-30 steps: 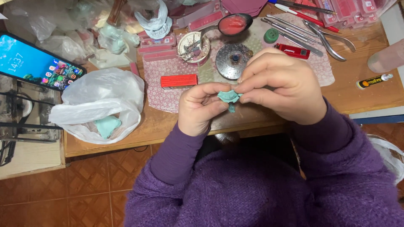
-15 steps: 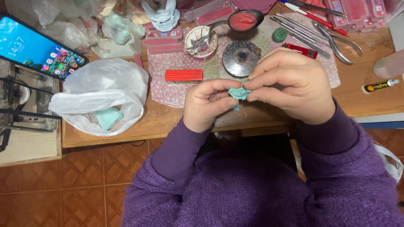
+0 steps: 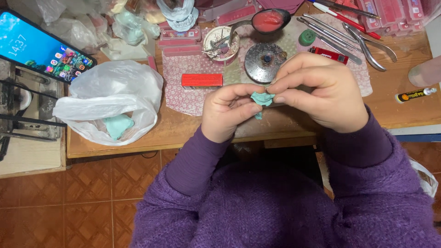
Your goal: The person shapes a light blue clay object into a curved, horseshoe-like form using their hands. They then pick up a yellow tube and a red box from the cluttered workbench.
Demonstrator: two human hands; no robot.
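Fingers of both hands meet over the near edge of the wooden surface (image 3: pixel 395 115), pinching a small teal lump (image 3: pixel 262 99) between them. The left hand (image 3: pixel 228 111) curls under it, thumb pressed against its lower side; the right hand (image 3: pixel 321 94) closes down from above, fingertips on its top. Each grip is tight on the lump, and most of it is buried between the fingers, so its full shape is hard to make out; only a crumpled corner and a little tail below show.

Purple sleeves (image 3: pixel 193 160) cover both wrists and fill the bottom of the view.

Left of the hands sits a white plastic bag (image 3: pixel 110 98), mouth open, with another teal piece (image 3: pixel 117 125) half hidden inside. Just beyond the left hand lies a small red box (image 3: pixel 202 80) on a patterned cloth (image 3: pixel 183 92). Behind the right hand's fingers a round metal disc (image 3: pixel 262 62) is partly covered. Farther back stand a small dish of metal bits (image 3: pixel 220 42) and a dark bowl of pink paste (image 3: pixel 270 20). Pliers (image 3: pixel 367 46) and slim tools lie to the right, some cut off by the top edge. A lit phone (image 3: pixel 41 48) leans at the far left, its corner out of frame. At the right edge a pale blurred shape (image 3: pixel 425 72) cannot be identified.
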